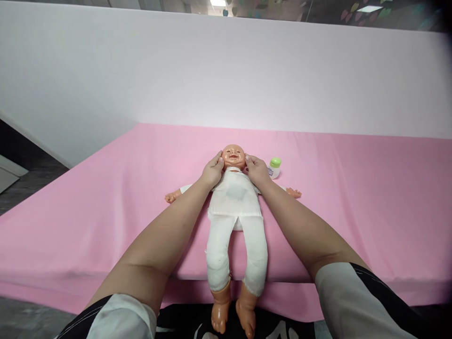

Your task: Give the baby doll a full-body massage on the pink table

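Observation:
A baby doll (236,195) with a soft white cloth body lies on its back on the pink sheet, head away from me and plastic feet over the near edge. Its arms are spread to both sides. My left hand (213,170) is closed at the left side of the doll's head, thumb by the ear. On the other side my right hand (256,169) grips the head the same way, fingers curled. Some fingertips are hidden behind the head. Just right of my right hand stands a small white jar (274,168) with a green lid.
A pink sheet (123,212) covers the table or bed. White panels (226,75) rise behind it and at the left. Grey floor (24,315) shows at the lower left, and glass with reflections runs along the top.

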Demonstrator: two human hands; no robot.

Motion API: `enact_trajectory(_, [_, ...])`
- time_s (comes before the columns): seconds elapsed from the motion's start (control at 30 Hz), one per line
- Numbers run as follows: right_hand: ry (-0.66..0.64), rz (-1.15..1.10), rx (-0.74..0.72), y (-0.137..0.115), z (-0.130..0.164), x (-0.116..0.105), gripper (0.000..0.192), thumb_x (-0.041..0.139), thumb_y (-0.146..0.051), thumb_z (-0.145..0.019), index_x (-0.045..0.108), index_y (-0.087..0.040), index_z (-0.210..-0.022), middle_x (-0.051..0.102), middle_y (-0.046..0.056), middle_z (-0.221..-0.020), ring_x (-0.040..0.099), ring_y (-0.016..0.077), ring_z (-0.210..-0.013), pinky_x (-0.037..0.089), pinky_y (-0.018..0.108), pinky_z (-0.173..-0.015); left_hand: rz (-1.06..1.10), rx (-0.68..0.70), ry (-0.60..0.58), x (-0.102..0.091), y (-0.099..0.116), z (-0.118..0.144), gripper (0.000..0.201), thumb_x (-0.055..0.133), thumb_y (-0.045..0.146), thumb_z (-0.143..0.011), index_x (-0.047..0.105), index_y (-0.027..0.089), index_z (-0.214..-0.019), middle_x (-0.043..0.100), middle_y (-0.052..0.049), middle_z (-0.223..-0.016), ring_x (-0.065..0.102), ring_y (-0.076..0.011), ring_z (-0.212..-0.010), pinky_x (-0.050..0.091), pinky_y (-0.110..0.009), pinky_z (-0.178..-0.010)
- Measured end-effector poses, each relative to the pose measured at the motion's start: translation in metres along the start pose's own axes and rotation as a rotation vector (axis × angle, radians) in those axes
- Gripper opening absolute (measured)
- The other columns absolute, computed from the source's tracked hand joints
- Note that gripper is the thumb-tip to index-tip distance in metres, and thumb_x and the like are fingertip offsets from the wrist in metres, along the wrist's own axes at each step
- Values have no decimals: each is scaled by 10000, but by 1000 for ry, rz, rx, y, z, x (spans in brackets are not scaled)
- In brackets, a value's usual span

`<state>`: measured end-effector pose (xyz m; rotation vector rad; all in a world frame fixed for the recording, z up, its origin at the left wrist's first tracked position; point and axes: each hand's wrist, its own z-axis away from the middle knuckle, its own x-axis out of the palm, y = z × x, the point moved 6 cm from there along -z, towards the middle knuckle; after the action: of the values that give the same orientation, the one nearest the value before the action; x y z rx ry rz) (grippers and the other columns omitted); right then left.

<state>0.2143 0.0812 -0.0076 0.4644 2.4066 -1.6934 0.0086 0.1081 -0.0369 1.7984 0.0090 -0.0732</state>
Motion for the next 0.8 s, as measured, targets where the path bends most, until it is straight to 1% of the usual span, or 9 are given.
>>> enact_trajectory(0.07, [24, 31, -19, -4, 2, -2, 586, 514, -707, -1044, 797, -226, -1223, 823, 91, -1222, 734, 313, -1219, 549, 492, -1120, -13, 4, 1, 0, 4, 2, 711, 572, 592, -1055, 489, 225, -1658, 473, -87, -1718, 464, -295, -1587, 370, -465, -1321])
enact_trajectory(0.1, [33, 52, -28, -6, 4, -2, 568, 525, -691, -1045, 794, -226, -1230, 821, 89, -1227, 736, 305, -1206, 551, 480, -1113, -40, 17, 2, 0, 7, 4, 732, 589, 599, -1045, 487, 212, -1659, 470, -94, -1719, 456, -296, -1592, 358, -457, -1327])
enact_trajectory(0.2, [16, 128, -33, -13, 9, -2, 557, 705, -674, -948, 765, -245, -1298, 820, 74, -1218, 759, 288, -1113, 589, 444, -1035, -176, 50, -10, 0, 17, 10, 933, 749, 606, -942, 420, 158, -1692, 486, -138, -1703, 477, -329, -1573, 365, -444, -1322])
enact_trajectory(0.27, [-8, 157, -21, -15, 11, 0, 645, 824, -683, -840, 749, -264, -1324, 826, 63, -1185, 769, 286, -1052, 612, 433, -972, -253, 49, -32, 2, 22, 14, 1081, 838, 592, -866, 357, 129, -1716, 510, -169, -1680, 534, -360, -1524, 417, -452, -1287])
enact_trajectory(0.3, [-11, 169, -14, -16, 11, 1, 680, 856, -691, -801, 747, -270, -1323, 829, 61, -1165, 772, 290, -1035, 618, 435, -954, -274, 46, -41, 3, 24, 15, 1114, 854, 582, -850, 337, 121, -1723, 521, -178, -1670, 555, -368, -1502, 438, -455, -1270])
enact_trajectory(0.4, [4, 200, 5, -13, 10, 1, 674, 873, -688, -781, 755, -276, -1302, 831, 59, -1134, 772, 299, -1017, 619, 455, -951, -271, 42, -50, 4, 28, 17, 1078, 838, 524, -873, 327, 100, -1722, 518, -186, -1670, 550, -365, -1506, 434, -451, -1273])
enact_trajectory(0.57, [-22, 136, -22, -10, 6, 1, 531, 803, -600, -885, 765, -276, -1304, 827, 48, -1204, 767, 278, -1068, 603, 443, -1010, -170, 40, -25, 4, 24, 13, 968, 800, 438, -903, 364, 131, -1711, 511, -153, -1683, 499, -341, -1555, 370, -455, -1320])
enact_trajectory(0.7, [-81, 34, -36, -8, 3, 2, 481, 716, -585, -961, 772, -268, -1319, 825, 39, -1247, 761, 285, -1153, 580, 451, -1078, -46, 31, -14, 5, 14, 6, 889, 748, 410, -937, 388, 127, -1700, 523, -140, -1676, 480, -321, -1571, 365, -455, -1327])
enact_trajectory(0.8, [-95, -36, -51, -6, 1, 2, 510, 656, -626, -993, 779, -252, -1317, 817, 46, -1282, 744, 296, -1218, 555, 459, -1128, 41, -6, 6, 4, 7, 2, 793, 689, 442, -983, 421, 202, -1690, 539, -92, -1671, 489, -302, -1567, 387, -486, -1314])
